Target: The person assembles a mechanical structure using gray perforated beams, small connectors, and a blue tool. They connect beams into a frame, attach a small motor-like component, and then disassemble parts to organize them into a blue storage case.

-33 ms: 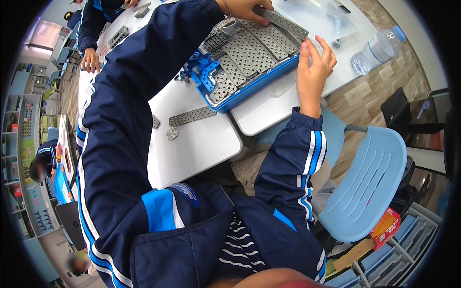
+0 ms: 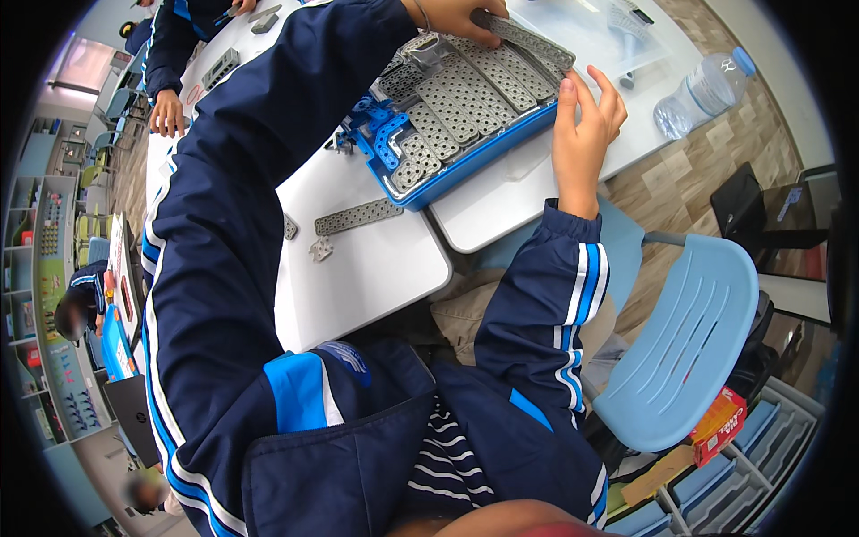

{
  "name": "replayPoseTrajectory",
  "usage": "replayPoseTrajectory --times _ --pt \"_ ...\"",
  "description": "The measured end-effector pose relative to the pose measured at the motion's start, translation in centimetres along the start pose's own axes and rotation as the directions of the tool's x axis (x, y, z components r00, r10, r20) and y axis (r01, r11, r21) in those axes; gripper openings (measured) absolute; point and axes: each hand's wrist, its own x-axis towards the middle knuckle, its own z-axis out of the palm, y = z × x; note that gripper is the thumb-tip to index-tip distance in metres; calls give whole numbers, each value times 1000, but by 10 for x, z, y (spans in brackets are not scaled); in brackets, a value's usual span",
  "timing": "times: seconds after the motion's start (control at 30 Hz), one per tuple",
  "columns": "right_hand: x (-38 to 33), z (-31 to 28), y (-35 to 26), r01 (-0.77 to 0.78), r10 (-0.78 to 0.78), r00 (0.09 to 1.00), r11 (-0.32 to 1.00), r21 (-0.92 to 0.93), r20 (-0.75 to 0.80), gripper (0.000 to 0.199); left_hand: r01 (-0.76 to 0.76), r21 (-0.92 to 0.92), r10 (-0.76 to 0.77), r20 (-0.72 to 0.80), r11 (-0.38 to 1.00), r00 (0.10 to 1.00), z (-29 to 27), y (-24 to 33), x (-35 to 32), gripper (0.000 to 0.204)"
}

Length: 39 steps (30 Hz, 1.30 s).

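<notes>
My left hand [image 2: 458,20] is closed on the far end of a long grey perforated plate [image 2: 528,41], holding it tilted above a blue bin [image 2: 465,166]. At the plate's near end is my right hand [image 2: 586,125], its fingers apart and the tips touching or very close to the plate's end. Rows of grey perforated plates [image 2: 456,103] fill much of the bin. Blue angled connector pieces [image 2: 388,143] lie at its left side. Left of the bin, another grey perforated strip [image 2: 358,217] and a small light-grey toothed piece [image 2: 320,250] lie on the white table [image 2: 358,286].
A clear bottle with a blue cap [image 2: 707,94] lies at the right table edge, near a translucent plastic lid [image 2: 595,36]. Another person's hand [image 2: 168,114] rests at the table's far left, by a grey block [image 2: 221,67]. A light-blue chair [image 2: 684,349] stands at right.
</notes>
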Motion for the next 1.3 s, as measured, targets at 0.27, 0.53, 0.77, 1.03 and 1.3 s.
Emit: replayPoseTrajectory --times 0.27,0.53,0.77,1.03,1.3 --pt "1 -1 -2 -11 11 1000 1000 0 5 31 -23 52 20 64 998 998 3 -3 1 24" --pt "4 1 -1 7 -6 1000 999 46 -17 30 -5 -2 5 73 1000 997 1 -15 6 29" --pt "4 1 -1 3 -3 1000 999 51 -14 30 -52 4 51 100 999 994 4 -25 8 30" --pt "6 0 -6 36 -34 998 998 47 -51 28 62 -156 -48 96 986 994 -25 -4 5 17" --pt "-6 -14 -58 94 -92 995 994 58 -35 16 137 -207 -128 59 969 990 -70 -4 -15 12"
